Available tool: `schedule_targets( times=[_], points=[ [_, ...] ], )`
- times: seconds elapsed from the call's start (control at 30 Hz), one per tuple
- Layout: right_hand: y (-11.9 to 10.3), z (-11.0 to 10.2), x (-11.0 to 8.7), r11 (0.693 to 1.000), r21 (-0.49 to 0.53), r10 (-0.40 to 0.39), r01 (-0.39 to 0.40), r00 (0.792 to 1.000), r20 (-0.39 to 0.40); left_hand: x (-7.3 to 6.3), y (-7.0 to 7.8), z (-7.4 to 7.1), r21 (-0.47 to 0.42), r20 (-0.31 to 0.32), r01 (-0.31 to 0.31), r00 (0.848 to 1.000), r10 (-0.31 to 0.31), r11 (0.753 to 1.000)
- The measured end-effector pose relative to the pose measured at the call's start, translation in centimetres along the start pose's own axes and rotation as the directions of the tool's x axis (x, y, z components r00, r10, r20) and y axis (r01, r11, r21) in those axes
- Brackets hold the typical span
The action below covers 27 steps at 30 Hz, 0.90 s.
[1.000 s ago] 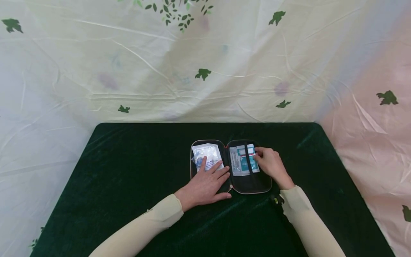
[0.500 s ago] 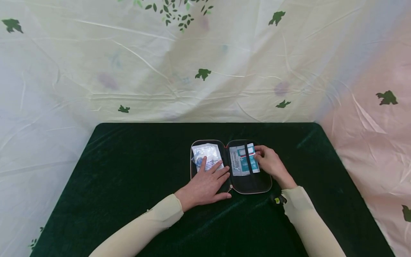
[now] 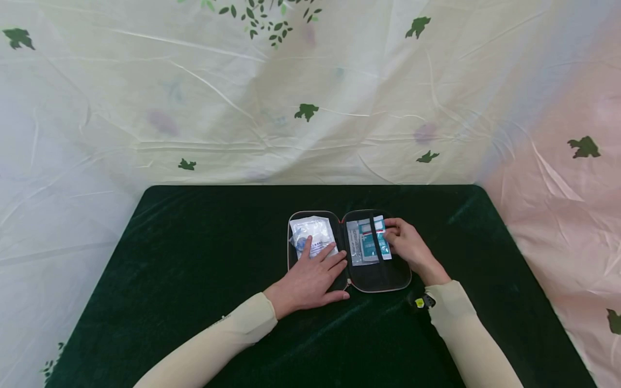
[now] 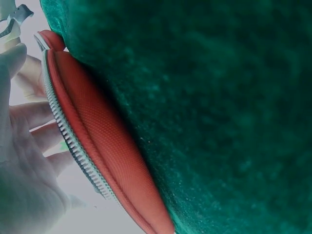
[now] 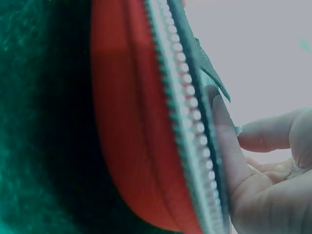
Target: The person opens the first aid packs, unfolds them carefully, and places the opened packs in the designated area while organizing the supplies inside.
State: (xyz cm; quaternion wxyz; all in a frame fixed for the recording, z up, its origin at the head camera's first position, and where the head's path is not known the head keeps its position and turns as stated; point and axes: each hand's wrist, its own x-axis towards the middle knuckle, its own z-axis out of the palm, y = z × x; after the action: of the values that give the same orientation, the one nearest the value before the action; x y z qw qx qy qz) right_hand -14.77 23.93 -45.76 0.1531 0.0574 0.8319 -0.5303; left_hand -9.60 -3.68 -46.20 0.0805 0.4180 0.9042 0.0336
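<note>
A zippered case, black inside and red outside, lies opened flat on the table. My left hand rests with straight, spread fingers over its left half, touching a clear-and-white plastic packet. In the right half, a black elastic strap crosses a teal-and-white packet and a clear-white packet beside it. My right hand pinches the right edge of the teal-and-white packet between thumb and finger. The right wrist view shows a teal sliver at the fingertips; the red case shell hides most of the packet.
The dark green velvet cloth covers the table. Behind it hangs a pale curtain with green leaf prints. A metal zipper runs along the case's rim; its pull lies at the front of the hinge.
My right hand has shifted very slightly to the right, still at the packet's edge. The teal-and-white packet has tilted a little under the strap. My left hand has stayed in place.
</note>
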Motion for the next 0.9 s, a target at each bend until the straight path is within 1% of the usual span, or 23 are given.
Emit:
schedule_targets(
  times=[0.1, 0.2, 0.4, 0.53, 0.67, 0.9],
  points=[
    [0.0, 0.1, 0.1, 1.000, 0.002, 0.008, -0.008, 1.000, 0.014, 0.0, 0.0, 0.0, 0.002, -0.003, -0.001, 1.000, 0.001, 1.000],
    [0.0, 0.4, 0.1, 1.000, -0.008, 0.009, -0.009, 1.000, 0.011, 0.0, 0.0, 0.0, 0.005, -0.006, -0.002, 1.000, 0.002, 1.000],
    [0.0, 0.9, 0.1, 0.994, -0.112, -0.024, 0.019, 0.999, -0.041, 0.0, 0.0, 0.0, 0.012, -0.008, -0.004, 1.000, 0.004, 1.000],
    [-0.2, 1.1, 0.1, 0.986, -0.164, -0.029, 0.019, 0.998, -0.062, 0.0, 0.0, 0.0, 0.011, -0.007, -0.004, 1.000, 0.004, 1.000],
    [-0.2, 1.1, 0.1, 0.970, -0.239, -0.052, 0.033, 0.996, -0.075, -0.1, -0.1, 0.0, 0.011, -0.013, -0.005, 1.000, 0.006, 1.000],
    [-0.1, 1.1, 0.1, 0.931, -0.357, -0.118, 0.079, 0.989, -0.090, -0.1, 0.0, 0.0, 0.007, -0.019, -0.008, 1.000, 0.008, 1.000]
  ],
)
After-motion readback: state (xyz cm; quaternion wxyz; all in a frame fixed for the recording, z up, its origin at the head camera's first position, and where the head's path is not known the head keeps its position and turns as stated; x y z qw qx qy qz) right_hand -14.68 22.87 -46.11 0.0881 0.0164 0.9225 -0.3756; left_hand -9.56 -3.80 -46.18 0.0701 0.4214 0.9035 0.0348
